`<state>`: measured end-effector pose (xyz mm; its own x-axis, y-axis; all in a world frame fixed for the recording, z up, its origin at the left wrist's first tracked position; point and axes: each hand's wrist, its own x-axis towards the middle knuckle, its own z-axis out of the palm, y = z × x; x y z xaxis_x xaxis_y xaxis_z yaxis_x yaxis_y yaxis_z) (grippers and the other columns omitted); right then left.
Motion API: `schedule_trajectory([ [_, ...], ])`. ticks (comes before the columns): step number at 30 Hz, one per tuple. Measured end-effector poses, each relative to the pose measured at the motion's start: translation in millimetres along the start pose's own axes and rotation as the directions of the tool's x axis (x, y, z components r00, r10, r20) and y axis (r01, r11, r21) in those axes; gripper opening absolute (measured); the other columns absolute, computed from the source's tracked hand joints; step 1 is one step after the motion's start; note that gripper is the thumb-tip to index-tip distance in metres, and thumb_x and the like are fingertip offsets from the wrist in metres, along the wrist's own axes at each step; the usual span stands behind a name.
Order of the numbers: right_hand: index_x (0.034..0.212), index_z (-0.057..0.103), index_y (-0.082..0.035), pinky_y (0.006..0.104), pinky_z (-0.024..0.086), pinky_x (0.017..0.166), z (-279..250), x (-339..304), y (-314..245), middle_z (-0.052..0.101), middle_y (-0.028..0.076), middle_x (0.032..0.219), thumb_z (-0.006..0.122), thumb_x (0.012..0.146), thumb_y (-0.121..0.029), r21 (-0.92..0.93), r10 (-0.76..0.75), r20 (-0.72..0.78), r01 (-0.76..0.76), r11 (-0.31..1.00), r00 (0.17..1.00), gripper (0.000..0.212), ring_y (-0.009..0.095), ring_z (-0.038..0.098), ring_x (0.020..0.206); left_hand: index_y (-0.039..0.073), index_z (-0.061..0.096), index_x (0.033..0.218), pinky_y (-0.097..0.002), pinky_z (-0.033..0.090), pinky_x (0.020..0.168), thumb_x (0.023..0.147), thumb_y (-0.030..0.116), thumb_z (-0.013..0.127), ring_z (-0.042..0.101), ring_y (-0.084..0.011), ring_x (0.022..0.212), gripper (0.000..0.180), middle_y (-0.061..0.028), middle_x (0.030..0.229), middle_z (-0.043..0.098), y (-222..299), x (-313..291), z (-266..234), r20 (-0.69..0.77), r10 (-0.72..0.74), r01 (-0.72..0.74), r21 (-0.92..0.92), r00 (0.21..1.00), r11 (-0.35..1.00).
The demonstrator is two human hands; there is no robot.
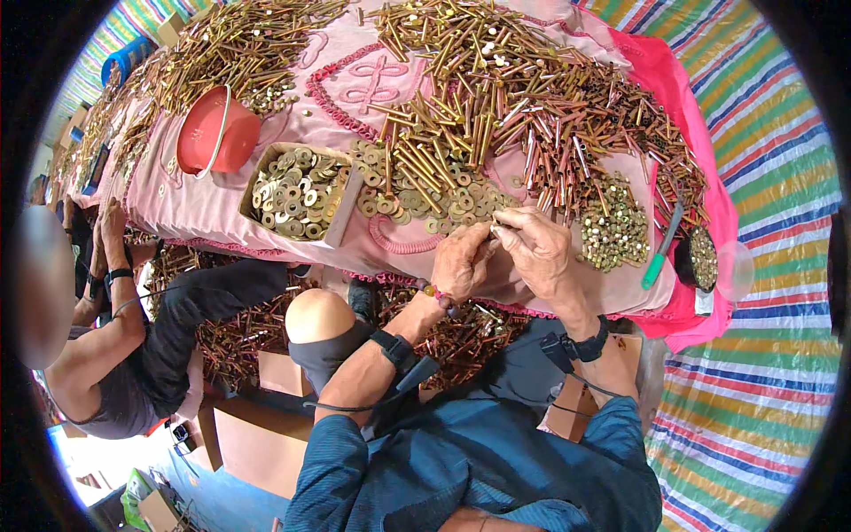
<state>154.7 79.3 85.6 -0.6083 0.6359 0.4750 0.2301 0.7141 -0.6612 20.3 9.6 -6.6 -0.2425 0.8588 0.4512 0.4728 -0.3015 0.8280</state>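
Observation:
My left hand [465, 260] and my right hand [536, 253] meet above the near edge of the pink cloth [519, 288]. The fingers of both are pinched together around something too small to make out. Just beyond them lie loose brass-coloured washers [465, 202]. To the right of my right hand is a heap of small hex nuts [612, 238]. Long metal bolts [425, 164], some with sleeves, spread across the cloth behind the washers. An open carton [346, 213] full of washers stands to the left of my left hand.
A red bucket [215, 133] lies tipped behind the carton. A green-handled tool [654, 269] rests beside a black bowl [684, 266] of small parts at right. More bolts [244, 337] fill the space below the cloth. Another person's hand [113, 232] is at the far left.

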Motion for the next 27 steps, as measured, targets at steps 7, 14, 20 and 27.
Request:
schedule_trajectory([
  [7, 0.113, 0.070, -0.003, 0.0310, 0.055, 0.081, 13, -4, -11, 0.073, 0.012, 0.103, 0.073, 0.090, -0.011, 0.032, 0.226, 0.027, -0.227, 0.973, 0.974, 0.024, 0.020, 0.070, 0.091, 0.008, 0.064, 0.109, -0.0479, 0.051, 0.075, 0.084, 0.009, 0.066, 0.062, -0.0416, 0.088, 0.025, -0.0191, 0.094, 0.065, -15, -11, -3, -0.030, -0.005, 0.006, 0.034, 1.000, 0.999],
  [14, 0.117, 0.066, 0.000, 0.0394, 0.051, 0.093, 5, -22, -3, 0.069, 0.016, 0.110, 0.061, 0.094, -0.003, -0.102, 0.110, 0.024, -0.107, 0.989, 0.994, 0.023, 0.031, 0.065, 0.104, 0.007, 0.058, 0.125, -0.0487, 0.050, 0.078, 0.086, 0.011, 0.061, 0.060, -0.0409, 0.090, 0.039, -0.0171, 0.099, 0.064, -20, -18, 22, -0.042, 0.044, -0.046, -0.048, 0.998, 0.998],
  [20, 0.109, 0.068, 0.002, 0.0396, 0.053, 0.089, 6, -11, -8, 0.070, 0.017, 0.107, 0.064, 0.090, 0.003, -0.106, -0.092, 0.085, 0.101, 0.989, 0.992, 0.019, 0.031, 0.067, 0.099, 0.005, 0.057, 0.126, -0.0484, 0.050, 0.080, 0.086, 0.010, 0.061, 0.061, -0.0412, 0.094, 0.040, -0.0179, 0.100, 0.065, -29, -20, 18, -0.027, 0.085, -0.087, -0.059, 0.996, 0.994],
  [27, 0.104, 0.070, 0.001, 0.0356, 0.054, 0.082, 9, -14, 7, 0.071, 0.016, 0.099, 0.076, 0.081, 0.001, -0.098, -0.029, -0.042, 0.025, 0.995, 0.999, 0.024, 0.028, 0.069, 0.089, 0.005, 0.056, 0.133, -0.0483, 0.051, 0.080, 0.073, 0.003, 0.059, 0.062, -0.0425, 0.095, 0.059, -0.0187, 0.099, 0.065, -26, -13, 21, -0.069, 0.132, -0.136, -0.065, 0.989, 0.989],
])
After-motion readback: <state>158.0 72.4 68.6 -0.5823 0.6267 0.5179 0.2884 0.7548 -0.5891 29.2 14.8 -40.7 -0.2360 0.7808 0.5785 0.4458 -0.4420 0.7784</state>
